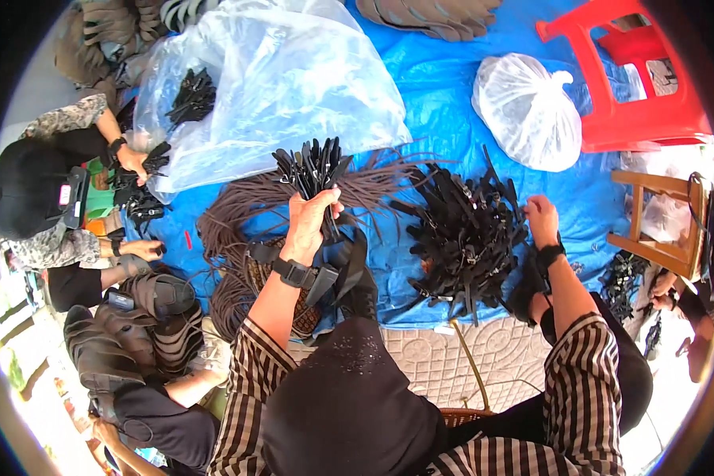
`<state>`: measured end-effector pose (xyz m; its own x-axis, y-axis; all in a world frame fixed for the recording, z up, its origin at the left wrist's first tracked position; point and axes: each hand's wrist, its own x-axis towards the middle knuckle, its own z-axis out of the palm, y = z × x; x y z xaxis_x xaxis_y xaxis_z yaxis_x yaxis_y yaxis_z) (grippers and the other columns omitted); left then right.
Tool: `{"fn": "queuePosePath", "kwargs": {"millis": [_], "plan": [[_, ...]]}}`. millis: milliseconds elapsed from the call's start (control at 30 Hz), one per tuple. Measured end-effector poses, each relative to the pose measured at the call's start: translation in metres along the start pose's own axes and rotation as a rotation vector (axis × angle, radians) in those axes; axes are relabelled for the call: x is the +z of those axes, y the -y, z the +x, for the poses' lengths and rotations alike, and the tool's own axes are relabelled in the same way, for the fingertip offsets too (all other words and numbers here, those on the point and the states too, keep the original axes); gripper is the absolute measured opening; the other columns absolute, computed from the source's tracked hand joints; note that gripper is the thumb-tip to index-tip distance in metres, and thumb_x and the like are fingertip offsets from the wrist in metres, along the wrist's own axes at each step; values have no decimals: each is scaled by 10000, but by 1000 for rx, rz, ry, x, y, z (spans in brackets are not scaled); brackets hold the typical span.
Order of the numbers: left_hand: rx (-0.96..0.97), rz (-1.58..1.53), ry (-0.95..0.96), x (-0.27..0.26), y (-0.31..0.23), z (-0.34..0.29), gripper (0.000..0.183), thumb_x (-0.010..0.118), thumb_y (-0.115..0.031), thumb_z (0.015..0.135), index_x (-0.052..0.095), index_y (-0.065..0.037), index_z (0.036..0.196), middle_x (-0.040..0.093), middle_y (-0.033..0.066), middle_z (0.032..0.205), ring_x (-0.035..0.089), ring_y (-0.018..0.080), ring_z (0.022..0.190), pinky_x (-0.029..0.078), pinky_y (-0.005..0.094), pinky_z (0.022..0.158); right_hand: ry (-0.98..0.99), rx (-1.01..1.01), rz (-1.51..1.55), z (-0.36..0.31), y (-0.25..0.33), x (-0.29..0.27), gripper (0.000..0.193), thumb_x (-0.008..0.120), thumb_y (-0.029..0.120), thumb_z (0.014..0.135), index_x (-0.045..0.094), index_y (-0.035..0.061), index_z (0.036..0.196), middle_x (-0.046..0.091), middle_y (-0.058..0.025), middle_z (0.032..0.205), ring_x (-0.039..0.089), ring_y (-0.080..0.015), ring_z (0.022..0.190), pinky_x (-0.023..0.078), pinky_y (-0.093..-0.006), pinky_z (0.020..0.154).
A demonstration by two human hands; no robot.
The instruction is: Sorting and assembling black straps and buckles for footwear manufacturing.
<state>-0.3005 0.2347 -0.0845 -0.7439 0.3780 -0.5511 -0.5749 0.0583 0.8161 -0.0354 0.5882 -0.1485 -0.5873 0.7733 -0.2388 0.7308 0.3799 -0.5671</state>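
Note:
My left hand [312, 216] is closed round an upright bunch of short black strap pieces [311, 165], their ends fanning out above the fist and small pale glints among them. Below the fist, brown cords [230, 210] lie in a long loose heap. To the right spreads a big tangled pile of similar black strap pieces [468, 234]. At that pile's right edge is my right hand [542, 220], its fingers curled together. Whatever they may pinch is too small to make out.
A blue tarp [428, 87] covers the ground. On it are a large clear plastic bag [293, 71], a knotted white bag [527, 111] and a red plastic stool [642, 119]. A wooden stool [662, 218] stands right. A co-worker [36, 186] handles black pieces at left.

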Motion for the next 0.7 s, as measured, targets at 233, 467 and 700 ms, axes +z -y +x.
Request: {"fn": "queuePosePath", "kwargs": {"millis": [233, 467, 700], "plan": [[78, 111, 28, 16, 5, 36, 101, 614, -66, 740, 595, -15, 656, 560, 35, 564, 496, 100, 439, 383, 227, 398, -17, -48, -212, -13, -16, 2, 190, 500, 174, 771, 581, 35, 872, 617, -175, 838, 572, -363, 809, 451, -429, 715], [-146, 193, 112, 30, 69, -13, 124, 628, -85, 715, 601, 19, 652, 558, 54, 558, 498, 113, 438, 389, 239, 414, -16, -69, -244, -8, -33, -7, 200, 511, 181, 767, 574, 41, 894, 615, -175, 849, 571, -366, 823, 448, -428, 715], [-118, 239, 106, 18, 77, -38, 139, 613, -80, 715, 541, -20, 613, 531, 31, 534, 481, 109, 435, 368, 247, 413, -11, 37, -245, -23, -25, -2, 200, 508, 197, 755, 590, 73, 890, 614, -186, 859, 572, -373, 835, 453, -440, 727]]}}
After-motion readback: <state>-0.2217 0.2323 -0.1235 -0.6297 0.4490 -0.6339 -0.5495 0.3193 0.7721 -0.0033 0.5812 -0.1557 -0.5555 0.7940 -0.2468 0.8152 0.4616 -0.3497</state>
